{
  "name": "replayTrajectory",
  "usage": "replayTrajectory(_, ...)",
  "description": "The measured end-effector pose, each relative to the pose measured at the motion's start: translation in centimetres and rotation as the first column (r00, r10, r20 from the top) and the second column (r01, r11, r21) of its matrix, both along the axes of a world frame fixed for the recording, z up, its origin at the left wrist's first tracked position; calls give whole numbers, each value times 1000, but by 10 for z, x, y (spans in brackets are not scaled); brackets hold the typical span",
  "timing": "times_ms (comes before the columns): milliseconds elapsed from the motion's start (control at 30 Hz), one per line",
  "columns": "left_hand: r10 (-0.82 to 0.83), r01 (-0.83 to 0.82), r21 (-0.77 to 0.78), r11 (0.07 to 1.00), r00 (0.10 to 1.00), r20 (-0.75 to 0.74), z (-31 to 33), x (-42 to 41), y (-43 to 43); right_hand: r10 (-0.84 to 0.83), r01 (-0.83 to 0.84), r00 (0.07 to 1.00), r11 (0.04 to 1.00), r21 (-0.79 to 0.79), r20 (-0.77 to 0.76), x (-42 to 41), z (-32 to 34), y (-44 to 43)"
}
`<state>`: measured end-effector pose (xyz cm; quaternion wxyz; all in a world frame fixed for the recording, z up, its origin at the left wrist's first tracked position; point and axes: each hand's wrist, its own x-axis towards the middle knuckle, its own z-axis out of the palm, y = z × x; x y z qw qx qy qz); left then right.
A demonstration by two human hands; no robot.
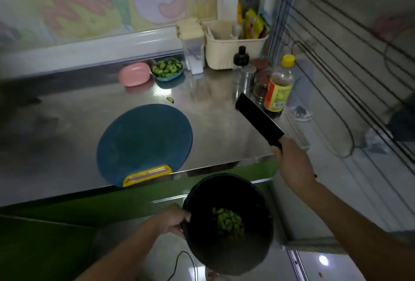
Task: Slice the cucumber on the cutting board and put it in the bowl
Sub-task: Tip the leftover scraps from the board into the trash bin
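Stainless-steel counter [67, 123], viewed from above. Round blue cutting board [143, 137] with yellow handle lies bare near the front edge. My left hand [173, 220] grips the rim of a round black container [202, 247] held below that edge, presumably to catch scrapings; green cucumber pieces [229, 220] lie inside. My right hand [292, 161] is closed round a black cleaver [258, 121], blade clear of the board. Small blue bowl [167, 78] at the back holds cucumber slices [166, 68]; one stray slice [170, 100] lies between bowl and board.
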<state>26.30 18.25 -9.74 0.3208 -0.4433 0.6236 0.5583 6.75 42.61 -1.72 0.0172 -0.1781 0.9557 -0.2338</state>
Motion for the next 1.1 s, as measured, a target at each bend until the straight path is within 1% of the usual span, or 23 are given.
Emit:
replayTrajectory(67,8,-8,-38,999,1000,13,8,3,-12,34,-34,999,999,9,15,-25,10,-31)
replayTrajectory(133,1,1,-53,999,999,36,14,7,-24,69,-68,997,998,-16,44,-44,18,-69)
replayTrajectory(167,-2,4,-49,999,999,49,14,10,-30,97,-95,993,995,-32,70,-52,18,-90)
replayTrajectory(267,4,-2,-42,999,998,69,14,17,-51,184,-185,965,983,-12,188,-68,9,-152)
replayTrajectory(333,32,-28,-47,998,997,77,10,20,-67,234,-232,941,972,-36,244,-73,2,-190)
replayTrajectory(533,92,-86,-74,994,992,89,7,35,-85,217,-181,882,975,-126,417,-72,-7,-278)
replayTrajectory(667,125,-120,-64,991,989,78,3,37,-86,178,-107,811,982,-158,557,-77,-12,-297)
replayTrajectory(800,160,-158,-33,987,985,65,5,37,-82,148,-42,753,983,-178,641,-79,-16,-301)
replayTrajectory(867,168,-167,-25,986,984,57,5,36,-80,148,-34,745,982,-183,651,-81,-15,-301)
replayTrajectory(1033,178,-178,-19,984,983,46,3,33,-72,125,-48,751,990,-135,649,-75,-4,-289)
replayTrajectory(1100,180,-179,-23,984,983,34,4,31,-69,98,-27,728,993,-115,678,-72,3,-281)
